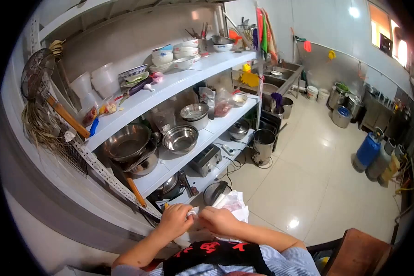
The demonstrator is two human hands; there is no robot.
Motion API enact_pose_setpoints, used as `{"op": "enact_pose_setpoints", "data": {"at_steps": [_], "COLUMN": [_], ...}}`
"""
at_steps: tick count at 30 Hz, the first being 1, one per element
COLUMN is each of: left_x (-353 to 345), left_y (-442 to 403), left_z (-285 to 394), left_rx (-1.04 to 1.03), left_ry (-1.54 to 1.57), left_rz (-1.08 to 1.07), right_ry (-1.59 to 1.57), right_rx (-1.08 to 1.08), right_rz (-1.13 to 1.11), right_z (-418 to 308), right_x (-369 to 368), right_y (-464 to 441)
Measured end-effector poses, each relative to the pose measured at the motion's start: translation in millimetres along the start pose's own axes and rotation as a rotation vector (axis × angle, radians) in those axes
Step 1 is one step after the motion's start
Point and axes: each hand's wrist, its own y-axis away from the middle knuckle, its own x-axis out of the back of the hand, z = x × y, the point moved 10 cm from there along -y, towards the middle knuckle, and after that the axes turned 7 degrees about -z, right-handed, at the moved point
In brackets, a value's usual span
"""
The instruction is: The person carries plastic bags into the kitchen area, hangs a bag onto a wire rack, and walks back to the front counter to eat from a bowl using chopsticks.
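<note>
In front of my apron, both hands are closed on a crumpled white wrapper (pixel 238 202), paper or thin plastic, with faint reddish marks. My left hand (pixel 175 221) pinches a twisted white part of it. My right hand (pixel 220 221) grips it just beside, knuckles up, with the spread part fanning out beyond the fingers. A small yellow tip (pixel 166 206) shows by my left fingers; what it belongs to is hidden. Whether anything lies inside the wrapper I cannot tell.
A metal shelf rack (pixel 188 76) holds bowls, an eggplant (pixel 140 87) and steel basins (pixel 180 139). On the floor stand a steel bucket (pixel 263 146) and a blue gas cylinder (pixel 367 151). A wooden chair (pixel 359 255) is at lower right; a sink (pixel 283 72) lies beyond.
</note>
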Motion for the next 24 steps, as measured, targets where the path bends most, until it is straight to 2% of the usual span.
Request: {"op": "enact_pose_setpoints", "data": {"at_steps": [3,7,10,14,15,19,22,24], "left_x": [0.7,1.5,-3.0,-21.5,-11.7,-20.8,-12.5,-3.2], "left_y": [-18.5,-28.2,-31.2,-24.8,-24.6,-6.9,7.3,24.2], "left_z": [-1.6,-19.4,-33.0,-53.3,-49.6,-67.3,-83.0,-96.4], "left_rx": [0.004,0.061,0.130,0.192,0.122,0.207,0.213,0.268], "left_ry": [0.042,0.268,0.495,0.752,0.678,0.865,0.787,0.755], "left_rz": [0.076,0.192,0.214,0.117,0.116,-0.077,-0.044,0.070], "right_ry": [0.042,0.068,0.073,0.007,-0.002,0.058,0.086,0.032], "right_rx": [-0.004,-0.064,-0.081,-0.136,-0.147,-0.073,-0.005,0.051], "right_rz": [0.063,0.121,0.126,0.104,0.082,0.037,-0.007,-0.023], "right_z": [3.6,9.5,12.4,35.6,36.2,31.5,23.5,16.9], "right_x": [19.4,32.9,40.2,31.5,29.2,13.0,-2.7,-12.2], "right_y": [-2.2,-9.3,-17.6,-25.7,-30.0,-50.3,-70.3,-82.4]}}
